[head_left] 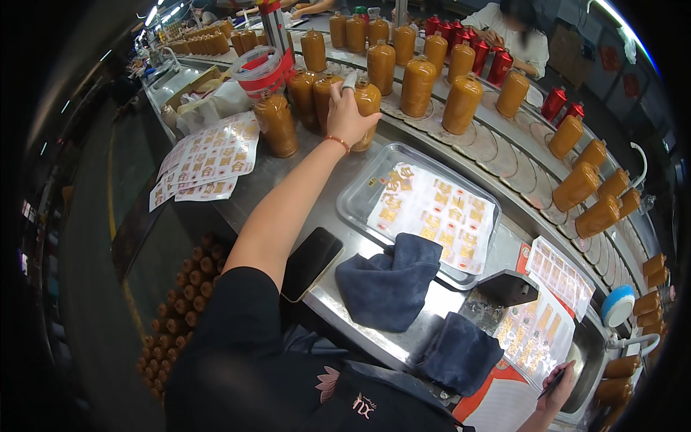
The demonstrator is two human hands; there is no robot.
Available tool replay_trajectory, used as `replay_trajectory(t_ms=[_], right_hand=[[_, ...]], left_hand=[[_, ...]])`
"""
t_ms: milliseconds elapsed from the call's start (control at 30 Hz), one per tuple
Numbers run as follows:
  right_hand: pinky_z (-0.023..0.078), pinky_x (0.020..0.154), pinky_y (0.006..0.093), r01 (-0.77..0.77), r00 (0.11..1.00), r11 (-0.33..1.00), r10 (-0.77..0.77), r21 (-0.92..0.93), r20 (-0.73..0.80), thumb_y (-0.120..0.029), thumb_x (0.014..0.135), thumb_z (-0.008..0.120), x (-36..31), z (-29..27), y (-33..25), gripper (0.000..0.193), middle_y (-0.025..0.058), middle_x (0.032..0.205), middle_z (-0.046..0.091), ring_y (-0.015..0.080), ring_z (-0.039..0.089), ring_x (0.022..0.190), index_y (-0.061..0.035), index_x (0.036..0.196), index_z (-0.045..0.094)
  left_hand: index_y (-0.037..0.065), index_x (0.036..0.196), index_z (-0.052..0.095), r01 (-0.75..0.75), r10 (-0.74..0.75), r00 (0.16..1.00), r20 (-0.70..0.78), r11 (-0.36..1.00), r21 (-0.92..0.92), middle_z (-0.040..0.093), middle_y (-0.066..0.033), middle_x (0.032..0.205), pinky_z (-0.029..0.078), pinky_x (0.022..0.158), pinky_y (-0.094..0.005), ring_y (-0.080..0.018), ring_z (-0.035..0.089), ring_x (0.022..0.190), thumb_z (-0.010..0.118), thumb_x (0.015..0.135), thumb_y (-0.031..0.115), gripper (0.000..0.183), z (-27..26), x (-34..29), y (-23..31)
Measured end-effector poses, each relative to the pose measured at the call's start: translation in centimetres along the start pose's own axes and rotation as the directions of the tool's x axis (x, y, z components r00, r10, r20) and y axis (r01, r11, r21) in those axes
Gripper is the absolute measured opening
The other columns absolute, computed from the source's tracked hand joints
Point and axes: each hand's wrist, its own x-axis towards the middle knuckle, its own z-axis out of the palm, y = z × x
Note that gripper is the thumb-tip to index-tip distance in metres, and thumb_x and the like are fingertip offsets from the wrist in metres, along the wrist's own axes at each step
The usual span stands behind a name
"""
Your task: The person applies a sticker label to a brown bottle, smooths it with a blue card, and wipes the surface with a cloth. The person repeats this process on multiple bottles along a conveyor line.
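Note:
My left hand [348, 119] reaches out to the far side of the table, fingers and thumb wrapped round a brown-gold bottle [368, 97]. One finger wears a white cover. More brown-gold bottles [276, 126] stand upright just left of that hand. At the lower right, my right hand [560, 392] is closed on a small dark flat thing [553, 382], whose kind I cannot make out. It is beside a sheet of gold stickers [536, 335]. Between the hands lies a metal tray [353, 198] with another gold sticker sheet [435, 216] in it.
Dark blue cloths [392, 281] lie by the tray, with a black phone [312, 264] to their left. Sticker sheets [209, 155] overhang the left edge. A conveyor [497, 155] carries bottles behind. A sink [586, 367] is at right. Across the conveyor sits another person [515, 36].

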Motion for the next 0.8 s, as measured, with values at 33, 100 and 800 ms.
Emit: replay_trajectory(t_ms=[33, 100, 800], right_hand=[[0.037, 0.039, 0.0213, 0.0, 1.0, 1.0, 0.0, -0.006, 0.002, -0.047, 0.106, 0.058, 0.0, 0.1, 0.0, 0.039, -0.0013, 0.069, 0.052, 0.0067, 0.049, 0.048, -0.013, 0.088, 0.055], [0.037, 0.039, 0.0214, -0.011, 1.0, 1.0, 0.011, -0.018, -0.001, -0.047, 0.106, 0.058, 0.2, 0.1, 0.4, 0.039, -0.0012, 0.069, 0.052, 0.0069, 0.049, 0.048, -0.0128, 0.088, 0.055], [0.034, 0.041, 0.0244, 0.208, 0.884, 0.892, 0.004, -0.402, 0.467, -0.049, 0.107, 0.053, 14.1, 19.7, -11.2, 0.058, -0.0005, 0.052, 0.049, 0.0092, 0.043, 0.04, -0.0077, 0.067, 0.057]], left_hand=[[-0.004, 0.136, 0.045, 0.008, -0.008, 1.0, 0.005, 1.0, -0.014, 0.037, -0.0216, 0.146, 0.045, 0.11, -0.0462, -0.0425, 0.048, 0.132, 0.092, 0.07, 0.035, 0.089, 0.7, 0.4, -0.2], [-0.003, 0.137, 0.045, 0.015, -0.014, 1.0, 0.016, 0.999, -0.037, 0.037, -0.0218, 0.147, 0.045, 0.111, -0.0461, -0.0427, 0.047, 0.132, 0.092, 0.07, 0.035, 0.09, 1.9, 1.2, -0.4], [-0.004, 0.145, 0.044, -0.119, 0.128, 0.991, -0.035, 0.971, 0.208, 0.037, -0.0211, 0.149, 0.038, 0.115, -0.0474, -0.0427, 0.042, 0.134, 0.09, 0.072, 0.049, 0.102, 3.7, 1.0, -2.8]])
